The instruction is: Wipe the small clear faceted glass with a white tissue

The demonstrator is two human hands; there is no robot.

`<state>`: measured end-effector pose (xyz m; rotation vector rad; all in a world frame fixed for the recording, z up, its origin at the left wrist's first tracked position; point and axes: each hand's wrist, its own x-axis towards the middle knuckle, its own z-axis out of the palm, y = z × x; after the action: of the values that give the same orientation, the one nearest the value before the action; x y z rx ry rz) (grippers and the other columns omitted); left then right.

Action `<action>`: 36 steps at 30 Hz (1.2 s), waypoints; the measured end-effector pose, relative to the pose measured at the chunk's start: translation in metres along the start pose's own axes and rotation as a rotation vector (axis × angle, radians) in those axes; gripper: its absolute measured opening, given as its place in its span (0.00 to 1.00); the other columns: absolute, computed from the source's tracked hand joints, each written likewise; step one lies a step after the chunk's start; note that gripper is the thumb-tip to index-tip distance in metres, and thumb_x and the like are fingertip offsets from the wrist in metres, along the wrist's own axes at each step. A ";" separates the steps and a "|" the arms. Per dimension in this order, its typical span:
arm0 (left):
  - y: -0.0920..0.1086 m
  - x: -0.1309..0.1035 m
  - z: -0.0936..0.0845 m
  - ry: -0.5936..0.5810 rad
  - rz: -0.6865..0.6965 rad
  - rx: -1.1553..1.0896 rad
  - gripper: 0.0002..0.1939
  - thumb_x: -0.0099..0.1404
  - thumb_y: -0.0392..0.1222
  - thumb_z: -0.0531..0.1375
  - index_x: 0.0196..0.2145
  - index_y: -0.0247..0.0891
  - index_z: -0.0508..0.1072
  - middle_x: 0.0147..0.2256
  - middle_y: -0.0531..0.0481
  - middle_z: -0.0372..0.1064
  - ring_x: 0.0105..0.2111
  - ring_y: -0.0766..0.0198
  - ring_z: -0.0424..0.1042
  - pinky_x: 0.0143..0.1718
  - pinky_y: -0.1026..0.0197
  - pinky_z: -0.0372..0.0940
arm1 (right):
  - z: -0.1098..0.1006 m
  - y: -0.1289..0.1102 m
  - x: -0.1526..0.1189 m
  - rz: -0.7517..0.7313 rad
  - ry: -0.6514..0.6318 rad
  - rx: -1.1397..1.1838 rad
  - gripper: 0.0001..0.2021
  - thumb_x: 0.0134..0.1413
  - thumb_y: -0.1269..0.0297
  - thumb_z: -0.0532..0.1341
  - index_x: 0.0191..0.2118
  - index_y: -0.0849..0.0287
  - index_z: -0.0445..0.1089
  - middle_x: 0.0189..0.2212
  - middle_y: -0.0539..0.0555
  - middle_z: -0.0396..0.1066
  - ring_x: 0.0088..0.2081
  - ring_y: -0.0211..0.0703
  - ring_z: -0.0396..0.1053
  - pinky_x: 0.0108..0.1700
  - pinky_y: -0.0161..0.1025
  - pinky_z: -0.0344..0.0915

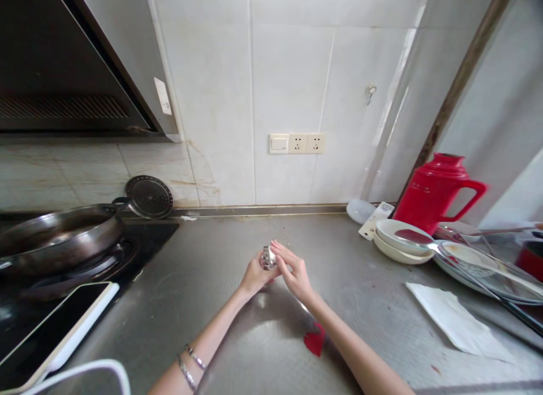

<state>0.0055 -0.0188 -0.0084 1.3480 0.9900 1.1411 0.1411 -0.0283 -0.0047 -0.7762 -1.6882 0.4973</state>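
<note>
Over the middle of the steel counter [203,327], my two hands meet around a small shiny silver object [268,259], whose kind I cannot make out. My left hand [255,277] is closed around it from the left and below. From the right, my right hand [293,270] presses its fingertips against the object's top and side, its fingers bent and close together. Part of the object is covered by the fingers. Beside my right forearm lies a red scrap [314,339] on the counter.
On the left, a frying pan [80,242] sits on the stove, with a phone [63,333] and white cable [97,365] nearer. To the right are stacked bowls [401,253], a red thermos [432,194], plates with utensils and a white paper napkin [456,318]. Wall sockets [306,144] are ahead.
</note>
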 end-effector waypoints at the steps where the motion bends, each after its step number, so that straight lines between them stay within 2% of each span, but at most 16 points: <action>1: 0.000 -0.001 0.001 -0.009 0.005 0.000 0.31 0.44 0.48 0.71 0.43 0.33 0.68 0.28 0.54 0.69 0.22 0.69 0.66 0.21 0.67 0.65 | 0.000 0.001 0.001 0.026 0.013 0.015 0.16 0.63 0.58 0.53 0.51 0.53 0.72 0.54 0.56 0.68 0.58 0.52 0.63 0.61 0.55 0.57; 4: 0.000 -0.001 0.002 -0.006 -0.004 -0.018 0.29 0.43 0.47 0.72 0.41 0.34 0.68 0.26 0.55 0.68 0.22 0.69 0.66 0.21 0.67 0.65 | 0.000 0.004 0.003 0.140 0.064 0.049 0.17 0.64 0.57 0.53 0.51 0.55 0.72 0.53 0.57 0.69 0.57 0.52 0.65 0.60 0.56 0.59; 6: 0.000 -0.001 0.001 0.015 -0.016 -0.036 0.29 0.43 0.47 0.72 0.40 0.34 0.68 0.26 0.56 0.68 0.22 0.69 0.66 0.21 0.66 0.65 | -0.002 0.006 0.003 0.148 0.070 0.040 0.17 0.63 0.57 0.53 0.52 0.55 0.72 0.53 0.57 0.70 0.57 0.52 0.65 0.59 0.56 0.60; 10: -0.001 0.003 -0.004 0.054 -0.002 -0.019 0.29 0.45 0.50 0.70 0.42 0.34 0.67 0.30 0.51 0.71 0.24 0.67 0.69 0.22 0.66 0.66 | -0.005 0.006 0.001 -0.043 -0.023 -0.042 0.16 0.64 0.61 0.53 0.54 0.52 0.69 0.55 0.56 0.67 0.59 0.51 0.63 0.62 0.57 0.57; 14: -0.007 0.006 -0.007 0.036 0.050 0.064 0.28 0.46 0.47 0.70 0.43 0.35 0.69 0.33 0.49 0.74 0.26 0.66 0.71 0.23 0.67 0.65 | -0.003 0.004 -0.001 -0.188 -0.147 -0.147 0.17 0.63 0.65 0.54 0.56 0.49 0.67 0.56 0.53 0.66 0.61 0.50 0.58 0.62 0.58 0.55; 18: -0.011 0.005 -0.004 0.025 0.068 0.113 0.29 0.46 0.44 0.70 0.45 0.35 0.70 0.34 0.48 0.75 0.27 0.66 0.71 0.26 0.67 0.65 | -0.002 0.006 0.002 -0.164 -0.111 -0.172 0.16 0.64 0.64 0.54 0.54 0.50 0.69 0.55 0.55 0.67 0.61 0.51 0.60 0.61 0.59 0.57; 22: -0.009 0.004 -0.003 0.001 0.008 0.089 0.32 0.46 0.46 0.70 0.48 0.34 0.67 0.32 0.50 0.74 0.24 0.67 0.70 0.22 0.67 0.64 | -0.005 0.006 0.004 -0.106 -0.022 -0.160 0.15 0.63 0.62 0.54 0.52 0.52 0.71 0.52 0.56 0.70 0.58 0.52 0.64 0.60 0.58 0.60; 29: -0.013 0.007 -0.009 0.033 0.093 0.173 0.30 0.48 0.40 0.67 0.49 0.34 0.67 0.34 0.48 0.75 0.27 0.64 0.72 0.26 0.66 0.65 | -0.002 0.002 0.001 -0.236 -0.157 -0.139 0.17 0.61 0.67 0.56 0.54 0.49 0.69 0.54 0.54 0.68 0.60 0.50 0.61 0.60 0.56 0.60; 32: -0.012 0.004 -0.005 0.014 0.101 0.208 0.30 0.47 0.39 0.68 0.49 0.35 0.68 0.33 0.48 0.75 0.27 0.64 0.72 0.27 0.66 0.66 | 0.000 0.002 0.002 -0.157 -0.105 -0.123 0.15 0.62 0.64 0.56 0.53 0.51 0.71 0.54 0.55 0.69 0.60 0.51 0.62 0.60 0.56 0.60; 36: -0.005 0.000 0.001 -0.005 0.083 0.136 0.32 0.44 0.41 0.71 0.48 0.35 0.69 0.33 0.50 0.75 0.29 0.64 0.72 0.29 0.67 0.66 | -0.003 0.002 0.006 0.015 0.013 -0.052 0.15 0.62 0.60 0.55 0.50 0.54 0.73 0.52 0.57 0.70 0.57 0.52 0.65 0.59 0.56 0.61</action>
<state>0.0063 -0.0185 -0.0138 1.5117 1.0313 1.1482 0.1438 -0.0228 -0.0013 -0.8285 -1.6895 0.4596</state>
